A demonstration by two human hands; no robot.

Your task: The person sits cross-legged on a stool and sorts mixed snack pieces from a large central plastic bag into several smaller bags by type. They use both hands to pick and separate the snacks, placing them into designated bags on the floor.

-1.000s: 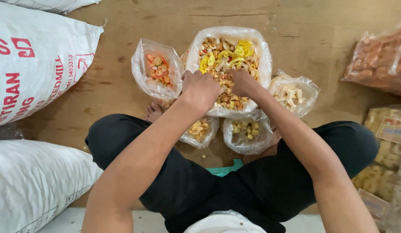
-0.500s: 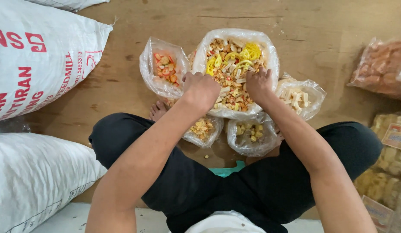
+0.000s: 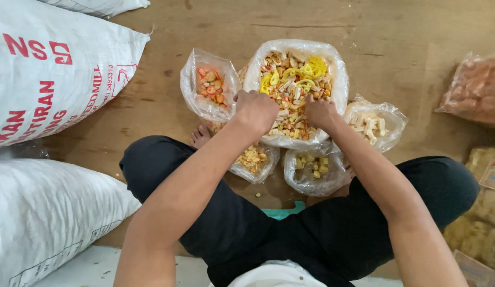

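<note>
Thin, glossy clear plastic is seen in the large bag (image 3: 338, 79) gripped at its near rim by the left hand (image 3: 256, 110) and the right hand (image 3: 320, 112), with dry, matt snack pieces inside. The smaller bags (image 3: 207, 101) beside both hands are made of the same crinkled film. Under them lies a matt, scuffed wooden floor (image 3: 407, 37), and left of the left hand woven plastic sacks (image 3: 50, 79) are seen (coarse, dull white).

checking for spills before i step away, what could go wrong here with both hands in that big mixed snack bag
The big bag is thin, open plastic on the floor; the left hand and right hand pressing at its near edge could tip or tear it. Pieces may fall into the small open bags crowded against it, mixing kinds. One crumb already lies loose.
</note>
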